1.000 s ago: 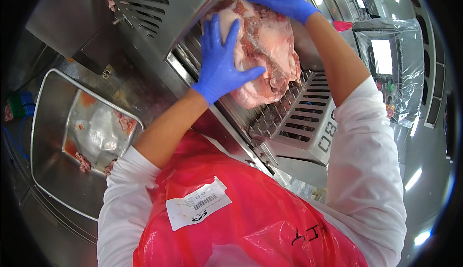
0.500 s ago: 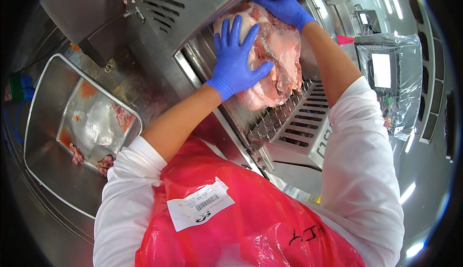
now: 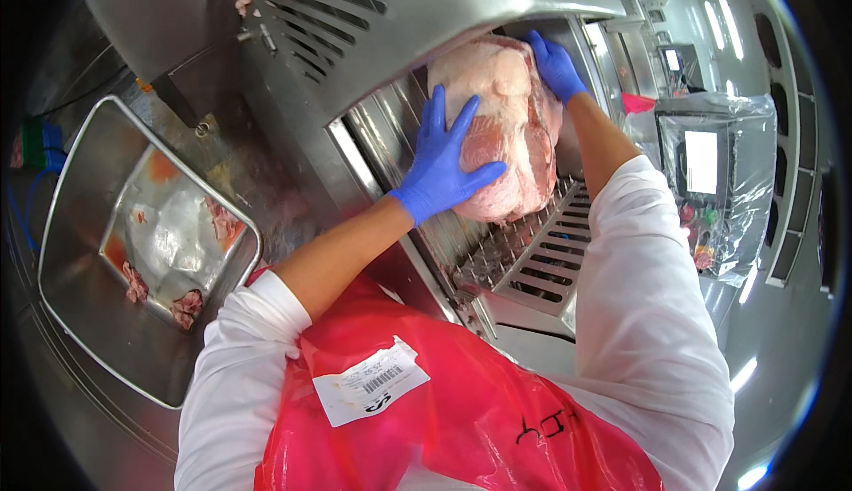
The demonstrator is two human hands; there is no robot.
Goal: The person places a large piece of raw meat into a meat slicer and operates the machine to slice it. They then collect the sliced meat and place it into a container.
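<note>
A large raw cut of meat [image 3: 510,127], pale with fat and with pink lean patches, stands in the opening of a steel machine [image 3: 470,3]. Its lower end is just above a bed of small metal spikes [image 3: 497,247]. My left hand [image 3: 444,163], in a blue glove, lies on the near left side of the meat with its fingers spread wide. On the far right edge rests my right hand [image 3: 556,70], also blue-gloved, fingers stretched along the meat and its thumb hidden. Between them the two hands steady the meat.
To my left stands a steel tub [image 3: 98,287] with meat scraps [image 3: 186,309] inside. A slotted steel plate [image 3: 546,265] borders the spikes. At the right is a plastic-wrapped control box [image 3: 737,180]. A slotted steel guard [image 3: 333,7] rises at the upper left.
The meat has been turned, so a paler, fattier face shows now. My right hand has come down along its right edge, and my left hand has shifted slightly right and down.
</note>
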